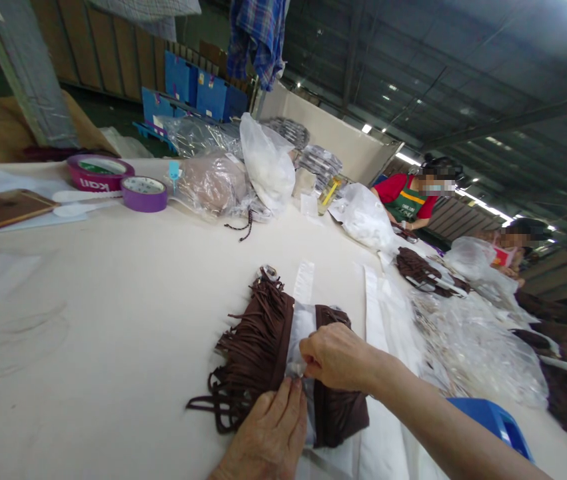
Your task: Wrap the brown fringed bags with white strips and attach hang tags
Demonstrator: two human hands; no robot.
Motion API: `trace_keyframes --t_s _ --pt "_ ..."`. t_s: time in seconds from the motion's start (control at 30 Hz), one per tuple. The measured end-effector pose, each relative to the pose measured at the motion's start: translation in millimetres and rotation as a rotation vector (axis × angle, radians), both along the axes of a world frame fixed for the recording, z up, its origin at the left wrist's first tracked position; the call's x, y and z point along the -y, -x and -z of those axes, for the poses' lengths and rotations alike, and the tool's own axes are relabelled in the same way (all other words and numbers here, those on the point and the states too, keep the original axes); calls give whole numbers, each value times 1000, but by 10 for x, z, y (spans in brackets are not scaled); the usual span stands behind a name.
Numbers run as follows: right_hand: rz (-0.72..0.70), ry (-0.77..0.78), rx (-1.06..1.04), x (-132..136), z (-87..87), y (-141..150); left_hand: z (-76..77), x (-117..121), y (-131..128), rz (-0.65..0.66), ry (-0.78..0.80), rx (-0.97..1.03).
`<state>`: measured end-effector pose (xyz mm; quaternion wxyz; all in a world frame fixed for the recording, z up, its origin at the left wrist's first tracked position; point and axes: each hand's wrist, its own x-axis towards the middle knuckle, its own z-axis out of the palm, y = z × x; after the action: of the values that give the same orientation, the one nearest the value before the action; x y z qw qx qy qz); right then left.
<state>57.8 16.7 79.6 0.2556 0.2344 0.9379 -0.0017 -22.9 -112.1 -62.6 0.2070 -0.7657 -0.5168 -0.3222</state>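
Observation:
A dark brown fringed article (263,333) lies on the pale tabletop, its strands spread to the left. Across its middle runs a whitish, see-through sheet (303,327), and a smooth brown part (338,413) is to the right of it. My left hand (276,427) rests with fingers stretched out on the lower middle of the article. Just above, my right hand (336,357) is closed in a pinch over the sheet, its fingertips close to those of my left hand. Whatever small whitish thing is between the right fingers is mostly hidden.
Purple tape rolls (144,193) and a brown phone-like slab (3,210) lie at the back left. Plastic-bagged goods (218,180) stand at the back. Clear bags (478,353) and a blue plastic object (493,427) are on the right. A co-worker (408,200) is farther along the table.

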Motion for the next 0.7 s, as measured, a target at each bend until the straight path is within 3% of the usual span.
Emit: trace_keyframes --t_s 0.2,0.5,0.7 --pt "29 -72 33 75 -3 69 12 0 -3 2 -6 -46" --pt "86 -57 -9 39 -37 -11 -5 6 10 21 -11 -7" --pt "-33 -15 24 6 -79 -32 13 14 20 23 26 -41"
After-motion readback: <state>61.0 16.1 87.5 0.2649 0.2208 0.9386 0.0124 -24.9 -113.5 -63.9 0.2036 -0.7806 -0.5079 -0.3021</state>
